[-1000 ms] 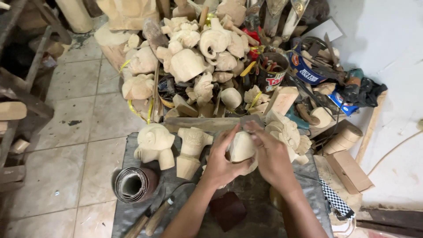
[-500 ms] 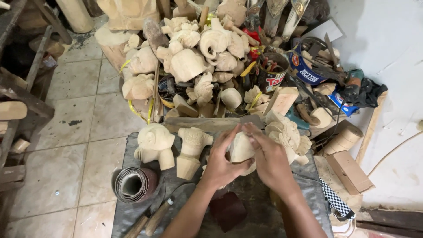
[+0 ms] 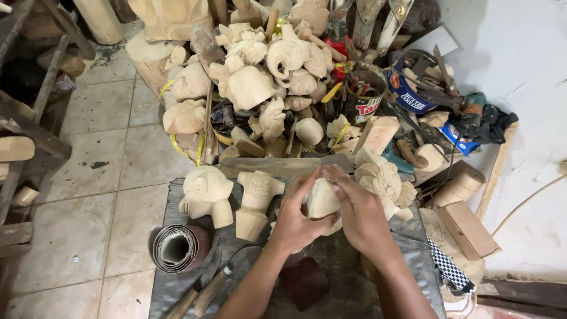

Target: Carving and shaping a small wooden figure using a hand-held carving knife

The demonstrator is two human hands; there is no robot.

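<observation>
- little has moved since the earlier frames; both hands sit at the same spot over the bench, the left thumb shifted only slightly on the carving point(image 3: 322, 199)
- left hand point(image 3: 297, 220) wraps the pale wooden carving from the left and below, fingers curled round it, thumb up along its side; closed on it, not spread
- right hand point(image 3: 361, 214) covers it from the right, fingers bent over the top and pressed against the wood; whether anything lies under those fingers i cannot tell
- carving sits between the two hands, just above the grey cloth point(image 3: 354, 277) on the bench — its shape looks roughed out, smooth and rounded where it shows; how much finishing is left cannot be judged
- just left stand a carved head point(image 3: 207, 194) and a carved post point(image 3: 255, 204); a leafy carving point(image 3: 384, 180) touches the right hand's far side
- sandpaper roll point(image 3: 177, 248) and two chisels point(image 3: 204, 289) lie near the left forearm, untouched; a heap of carvings point(image 3: 260, 77) lies beyond
</observation>
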